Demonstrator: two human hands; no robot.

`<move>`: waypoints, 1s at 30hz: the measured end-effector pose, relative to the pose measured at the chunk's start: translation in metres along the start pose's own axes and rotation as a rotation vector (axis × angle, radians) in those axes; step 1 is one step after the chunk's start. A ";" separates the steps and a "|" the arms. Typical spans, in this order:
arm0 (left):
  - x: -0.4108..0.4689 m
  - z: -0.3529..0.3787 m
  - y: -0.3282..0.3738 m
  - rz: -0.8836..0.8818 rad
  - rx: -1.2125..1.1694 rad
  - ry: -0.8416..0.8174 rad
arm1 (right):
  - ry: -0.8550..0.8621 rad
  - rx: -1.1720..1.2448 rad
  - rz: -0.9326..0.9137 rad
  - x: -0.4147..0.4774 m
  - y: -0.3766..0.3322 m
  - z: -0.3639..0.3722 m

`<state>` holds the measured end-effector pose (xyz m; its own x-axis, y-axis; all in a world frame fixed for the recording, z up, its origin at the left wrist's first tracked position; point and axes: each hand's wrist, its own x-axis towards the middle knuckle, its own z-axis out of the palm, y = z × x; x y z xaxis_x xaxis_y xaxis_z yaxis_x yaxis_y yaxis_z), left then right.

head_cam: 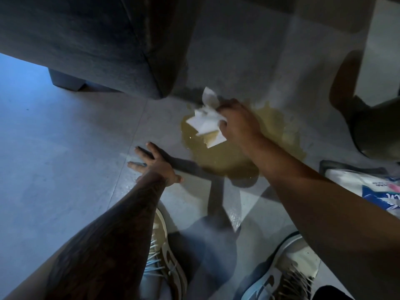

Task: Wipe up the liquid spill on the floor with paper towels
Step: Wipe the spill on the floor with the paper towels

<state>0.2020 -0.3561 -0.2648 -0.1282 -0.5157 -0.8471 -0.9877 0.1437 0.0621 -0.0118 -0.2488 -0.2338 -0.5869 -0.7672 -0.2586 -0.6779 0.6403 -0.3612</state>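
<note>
Grey fabric sofa (86, 40) fills the upper left, its corner ending just beside the spill (227, 159). On the tiled floor (54, 137) the left hand (151, 167) lies flat, fingers straight and spread, near the puddle's left edge. The yellowish spill pools mid-floor. The right hand (240, 122), arm stretched over it, grips crumpled white towels (207, 122) on its upper part, fingers curled round them. A printed pack (368, 191) lies far right.

Package (368, 188) print (upside down) illegible.
</note>
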 end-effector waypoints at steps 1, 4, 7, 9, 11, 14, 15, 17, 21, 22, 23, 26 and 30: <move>0.000 0.000 0.001 -0.007 -0.007 -0.001 | -0.027 -0.107 -0.035 -0.002 0.002 0.002; 0.001 -0.001 0.002 -0.020 -0.030 -0.009 | 0.086 -0.217 -0.190 -0.009 0.000 0.005; 0.001 -0.001 0.003 -0.029 -0.017 -0.013 | 0.028 -0.269 -0.297 -0.010 0.002 0.006; 0.001 -0.001 0.002 -0.029 -0.006 -0.013 | -0.129 -0.338 -0.295 -0.011 0.006 0.008; 0.002 -0.001 0.002 -0.025 -0.015 -0.015 | -0.220 -0.376 -0.255 -0.010 0.013 0.014; 0.002 -0.001 0.002 -0.020 -0.003 -0.014 | -0.219 -0.259 -0.196 -0.003 0.014 0.018; 0.002 -0.002 0.002 -0.019 -0.001 -0.016 | -0.207 -0.156 -0.118 0.001 0.012 0.017; 0.003 -0.002 0.002 -0.020 0.001 -0.018 | -0.207 -0.021 -0.010 0.008 0.007 0.012; 0.003 -0.002 0.002 -0.027 0.012 -0.024 | -0.207 0.245 0.026 0.013 0.000 -0.007; 0.003 -0.002 0.002 -0.031 0.006 -0.028 | -0.182 0.363 0.079 0.016 0.000 -0.012; 0.003 -0.002 0.003 -0.033 -0.001 -0.030 | -0.164 0.491 0.149 0.019 -0.001 -0.017; 0.002 -0.003 0.002 -0.028 -0.010 -0.025 | -0.189 0.730 0.315 0.024 -0.008 -0.032; 0.003 -0.001 -0.001 -0.011 -0.005 -0.011 | -0.111 0.667 0.395 0.022 0.004 -0.023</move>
<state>0.2023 -0.3585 -0.2672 -0.1168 -0.5079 -0.8535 -0.9894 0.1341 0.0556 -0.0375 -0.2621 -0.2205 -0.6576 -0.5088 -0.5556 0.0018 0.7364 -0.6765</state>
